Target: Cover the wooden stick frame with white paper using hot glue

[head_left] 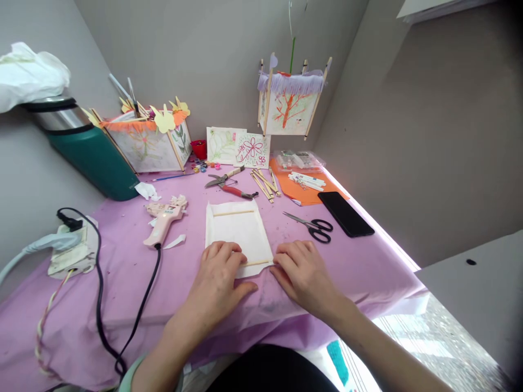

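Note:
A sheet of white paper [239, 237] lies on the table before me, its edges slightly raised. One thin wooden stick [233, 213] lies across its far end and another stick [256, 263] across its near end. Bent fingers of my left hand [218, 275] hold the near left corner down over the near stick's end, with the thumb resting in front. At the near right corner, my right hand [304, 275] pinches the paper's edge by the stick's other end. Both hidden stick ends are under or beside my fingers.
Black-handled scissors [312, 224] and a phone [346, 214] lie right; a pink glue gun [165, 219] with its cord lies left. Pruning shears [231, 184] and several sticks [265, 185] lie beyond. A green bottle [92, 152] leans left; a paper lantern [293, 106] hangs behind.

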A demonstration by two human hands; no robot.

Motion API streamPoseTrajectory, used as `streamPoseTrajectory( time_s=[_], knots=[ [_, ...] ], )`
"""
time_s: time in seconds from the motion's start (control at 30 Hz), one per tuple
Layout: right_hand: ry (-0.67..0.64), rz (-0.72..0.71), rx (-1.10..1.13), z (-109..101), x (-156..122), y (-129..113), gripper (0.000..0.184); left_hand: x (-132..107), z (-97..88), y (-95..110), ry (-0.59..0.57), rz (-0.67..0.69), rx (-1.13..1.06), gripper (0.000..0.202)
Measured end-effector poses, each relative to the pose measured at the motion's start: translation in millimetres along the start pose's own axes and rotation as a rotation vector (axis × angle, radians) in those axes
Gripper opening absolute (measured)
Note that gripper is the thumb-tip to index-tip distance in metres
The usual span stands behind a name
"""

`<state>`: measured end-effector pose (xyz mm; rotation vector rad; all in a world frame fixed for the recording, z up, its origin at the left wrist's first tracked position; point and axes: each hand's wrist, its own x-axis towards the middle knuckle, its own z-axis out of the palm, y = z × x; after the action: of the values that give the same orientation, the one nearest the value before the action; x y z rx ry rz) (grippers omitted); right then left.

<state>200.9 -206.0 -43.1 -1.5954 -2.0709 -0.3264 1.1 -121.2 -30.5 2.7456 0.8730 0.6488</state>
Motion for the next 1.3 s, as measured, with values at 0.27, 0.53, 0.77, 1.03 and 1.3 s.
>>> streamPoseTrajectory(
  time_s=[0.27, 0.53, 0.77, 1.03, 1.3],
  knots=[
    [-0.009, 0.002, -0.015, 0, 1, 0, 0.011, 1, 1.7, 2, -0.007, -0.01, -0.006, 0.022],
    [-0.023, -0.054, -0.041, 5, 2, 3, 0.014, 4, 1.9, 2, 0.014, -0.012, -0.003, 0.025],
    [-0.02, -0.03, -0.015, 1, 3, 2, 0.013, 5, 3.8, 0, 0.004, -0.012, -0.013, 0.025],
    [-0.023, -0.061, -0.028, 7, 2, 4, 0.013, 7, 4.8, 0, -0.002, 0.007, -0.025, 0.021],
    [-0.001, -0.093, -0.063, 12, 4, 7, 0.013, 6, 3.5, 4, -0.022, -0.023, -0.045, 0.018]
  ],
)
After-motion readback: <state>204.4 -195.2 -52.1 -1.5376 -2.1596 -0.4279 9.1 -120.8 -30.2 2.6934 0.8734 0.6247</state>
